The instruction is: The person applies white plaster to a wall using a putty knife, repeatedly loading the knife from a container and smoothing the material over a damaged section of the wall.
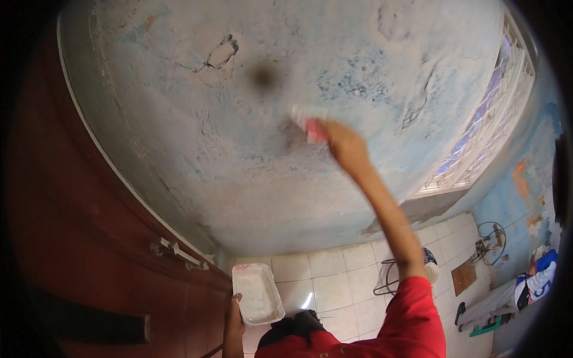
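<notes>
My right hand is raised to the wall, closed around the pinkish-red part of a wide paintbrush. Motion blurs the brush, and its pale end lies at or very near the wall, which is patchy white and light blue with peeling, cracked spots. Low at the left, my left hand grips the side of a white paint tray. Whitish residue coats the tray, and a pink smear marks its far edge. Most of the left hand's fingers are hidden under the tray.
A red-brown door with a metal handle stands at the left. To the right is a window with a white grille. On the tiled floor are a bucket, a dark stool frame and a cable. Another person is at the far right.
</notes>
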`<state>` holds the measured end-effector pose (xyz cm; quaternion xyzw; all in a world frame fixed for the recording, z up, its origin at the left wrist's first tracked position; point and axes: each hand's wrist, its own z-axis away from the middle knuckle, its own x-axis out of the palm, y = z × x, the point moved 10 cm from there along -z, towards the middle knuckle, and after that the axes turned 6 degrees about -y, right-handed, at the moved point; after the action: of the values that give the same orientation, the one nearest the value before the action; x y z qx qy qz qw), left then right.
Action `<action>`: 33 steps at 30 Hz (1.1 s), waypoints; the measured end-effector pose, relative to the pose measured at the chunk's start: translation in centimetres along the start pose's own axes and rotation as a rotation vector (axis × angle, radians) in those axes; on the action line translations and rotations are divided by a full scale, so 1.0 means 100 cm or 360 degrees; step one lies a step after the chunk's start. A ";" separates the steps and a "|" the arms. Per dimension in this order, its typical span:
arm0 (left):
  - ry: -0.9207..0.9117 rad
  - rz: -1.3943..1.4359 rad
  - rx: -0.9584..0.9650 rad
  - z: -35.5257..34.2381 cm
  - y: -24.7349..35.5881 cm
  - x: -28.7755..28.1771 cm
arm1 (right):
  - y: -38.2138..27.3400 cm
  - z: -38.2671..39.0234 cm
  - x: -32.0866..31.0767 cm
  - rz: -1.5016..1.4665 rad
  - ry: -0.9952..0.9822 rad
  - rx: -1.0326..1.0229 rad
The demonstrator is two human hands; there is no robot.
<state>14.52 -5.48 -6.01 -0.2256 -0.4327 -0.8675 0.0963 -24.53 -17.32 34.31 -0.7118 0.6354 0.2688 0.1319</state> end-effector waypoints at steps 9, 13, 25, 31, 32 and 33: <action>-0.0009 0.0097 -0.0014 0.005 0.007 0.010 | 0.036 -0.150 -0.069 0.0389 0.0158 -0.0260; 0.0085 0.0062 -0.0055 0.004 0.004 -0.007 | -0.003 -0.005 0.039 0.0108 -0.0181 -0.0217; 0.0084 0.0017 0.0032 0.013 0.027 -0.014 | 0.048 -0.087 -0.070 0.0153 0.0228 0.0081; -0.0011 0.0148 0.0094 0.011 0.021 -0.009 | 0.075 -0.105 -0.081 0.0450 0.0069 -0.0081; 0.0027 0.0115 0.0098 0.004 0.016 -0.021 | 0.074 -0.078 -0.050 0.0344 -0.0120 0.0066; 0.0009 0.0121 0.0078 0.003 0.015 -0.015 | 0.064 -0.036 -0.031 0.0315 -0.0012 -0.0136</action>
<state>16.48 -6.19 -5.52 -0.2370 -0.4446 -0.8530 0.1360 -30.15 -17.63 39.94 -0.6495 0.6900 0.3102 0.0766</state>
